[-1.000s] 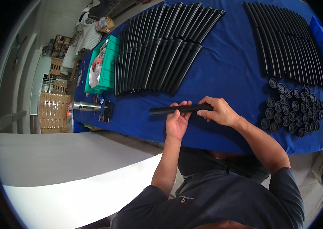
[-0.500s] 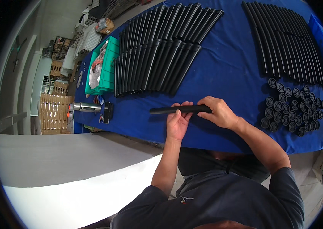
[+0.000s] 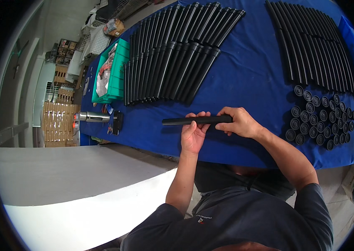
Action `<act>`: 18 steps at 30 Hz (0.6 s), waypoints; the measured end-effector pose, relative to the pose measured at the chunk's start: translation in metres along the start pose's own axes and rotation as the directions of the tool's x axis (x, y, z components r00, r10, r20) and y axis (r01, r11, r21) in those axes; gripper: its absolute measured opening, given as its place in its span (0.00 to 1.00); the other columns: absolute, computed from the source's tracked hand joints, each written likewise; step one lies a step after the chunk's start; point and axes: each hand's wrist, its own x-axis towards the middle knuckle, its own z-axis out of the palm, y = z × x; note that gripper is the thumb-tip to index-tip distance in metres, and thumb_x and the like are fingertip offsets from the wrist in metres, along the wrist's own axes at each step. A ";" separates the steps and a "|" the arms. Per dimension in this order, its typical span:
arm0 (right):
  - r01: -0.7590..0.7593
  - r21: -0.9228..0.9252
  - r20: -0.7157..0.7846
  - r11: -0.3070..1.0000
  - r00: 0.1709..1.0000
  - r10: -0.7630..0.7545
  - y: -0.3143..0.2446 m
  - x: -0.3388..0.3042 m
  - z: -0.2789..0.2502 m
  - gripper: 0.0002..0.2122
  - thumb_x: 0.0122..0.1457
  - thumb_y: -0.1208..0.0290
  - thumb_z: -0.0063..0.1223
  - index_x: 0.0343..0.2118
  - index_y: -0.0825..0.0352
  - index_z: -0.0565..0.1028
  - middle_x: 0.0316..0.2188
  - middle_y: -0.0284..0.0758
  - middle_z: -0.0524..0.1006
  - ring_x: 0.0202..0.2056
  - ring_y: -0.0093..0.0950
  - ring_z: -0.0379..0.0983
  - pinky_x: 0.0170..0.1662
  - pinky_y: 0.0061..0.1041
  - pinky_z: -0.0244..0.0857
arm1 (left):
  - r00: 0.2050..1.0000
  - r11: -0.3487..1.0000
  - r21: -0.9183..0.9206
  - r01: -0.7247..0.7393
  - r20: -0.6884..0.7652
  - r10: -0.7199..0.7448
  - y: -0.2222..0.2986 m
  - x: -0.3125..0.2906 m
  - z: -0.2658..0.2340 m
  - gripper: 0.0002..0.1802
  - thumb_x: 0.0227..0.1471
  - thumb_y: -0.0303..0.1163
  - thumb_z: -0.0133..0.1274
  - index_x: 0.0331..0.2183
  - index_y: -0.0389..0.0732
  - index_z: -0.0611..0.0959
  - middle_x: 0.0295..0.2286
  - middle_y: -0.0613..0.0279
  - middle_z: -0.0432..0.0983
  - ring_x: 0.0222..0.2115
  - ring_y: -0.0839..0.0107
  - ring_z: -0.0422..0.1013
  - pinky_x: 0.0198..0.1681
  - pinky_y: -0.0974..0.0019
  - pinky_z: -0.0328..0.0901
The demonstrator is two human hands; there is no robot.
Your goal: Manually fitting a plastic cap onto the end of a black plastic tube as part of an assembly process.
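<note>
Black tube (image 3: 172, 121) held side to side over the blue cloth (image 3: 248, 83)

It is near the front edge of the cloth, just in front of the person. Its long way runs from left to right, with the left end a tiny bit lower in the view. The left hand (image 3: 193, 136) is under the middle, palm up, with the thumb on the near side and the fingertips curled up on the far side. The right hand (image 3: 244, 124) is closed around the right end, thumb and fingers pinching it. So both hands are shut on the same tube, and the right one is closest to that end. The left end sticks out past the left hand with nothing touching it.

The tube looks straight, smooth and plain black, a bit dull. Fingers hide its right end, so I can't tell how that end is made. I also can't tell if the left end is hollow.
</note>
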 end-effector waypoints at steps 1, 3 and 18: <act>0.000 -0.001 0.000 1.000 1.000 0.000 0.000 0.000 0.001 0.15 0.58 0.70 0.63 0.42 0.75 0.75 0.23 0.35 0.79 0.24 0.22 0.78 0.28 0.21 0.73 | 1.000 1.000 -0.001 -0.001 0.000 0.001 0.000 0.000 0.000 0.13 0.60 0.23 0.52 0.47 0.38 0.75 0.50 0.44 0.74 0.57 0.48 0.66 0.62 0.46 0.65; 0.017 0.021 -0.070 1.000 0.997 -0.015 0.002 -0.001 0.004 0.16 0.58 0.68 0.62 0.41 0.75 0.75 0.20 0.37 0.78 0.22 0.25 0.78 0.27 0.24 0.72 | 1.000 1.000 -0.013 0.004 -0.001 -0.004 0.000 0.000 0.000 0.13 0.59 0.23 0.52 0.47 0.38 0.75 0.50 0.43 0.74 0.57 0.48 0.66 0.61 0.45 0.65; 0.274 -0.138 -0.133 0.952 0.947 -0.292 0.012 -0.001 0.005 0.14 0.55 0.72 0.63 0.41 0.72 0.75 0.24 0.39 0.79 0.24 0.31 0.79 0.29 0.29 0.71 | 0.999 0.998 0.058 0.004 -0.042 -0.002 -0.004 -0.001 -0.004 0.15 0.60 0.25 0.53 0.49 0.40 0.76 0.51 0.47 0.74 0.58 0.50 0.67 0.61 0.45 0.65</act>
